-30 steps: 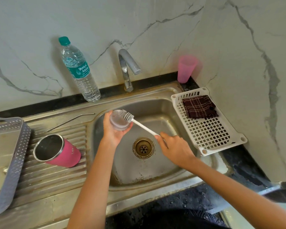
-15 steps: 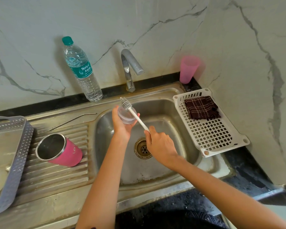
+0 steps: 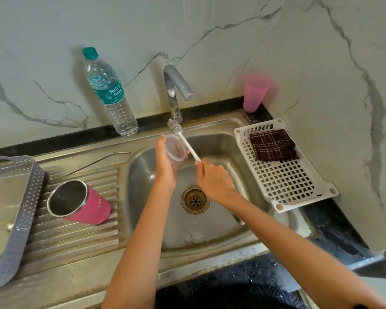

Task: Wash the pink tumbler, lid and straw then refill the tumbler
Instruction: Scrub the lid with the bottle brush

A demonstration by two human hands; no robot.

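Over the steel sink (image 3: 250, 221), above and behind the drain (image 3: 195, 199): left hand (image 3: 165, 168) raised, fingers (image 3: 163, 141) wrapped round the clear lid (image 3: 176, 151), held on edge. Right hand (image 3: 215, 180) just right of the drain's line, fingers clenched on the white handle of a small brush (image 3: 186, 142); bristle end up past the lid's top edge, close under the tap (image 3: 176, 90). Shaft crossing the lid's right side, seemingly touching, though hard to tell through the clear plastic.

Left of the sink, on the ribbed drainboard: pink tumbler (image 3: 79, 202) lying on its side, open mouth toward the left. Behind it, metal straw (image 3: 97, 160) flat on the steel. Grey perforated tray (image 3: 16, 219) further left.

Behind the sink, against the marble wall: water bottle (image 3: 110, 92) left of the tap, pink plastic cup (image 3: 255, 91) right of it. Right of the sink, white slotted basket (image 3: 285, 181) with a dark checked cloth (image 3: 273, 144) at its far end.
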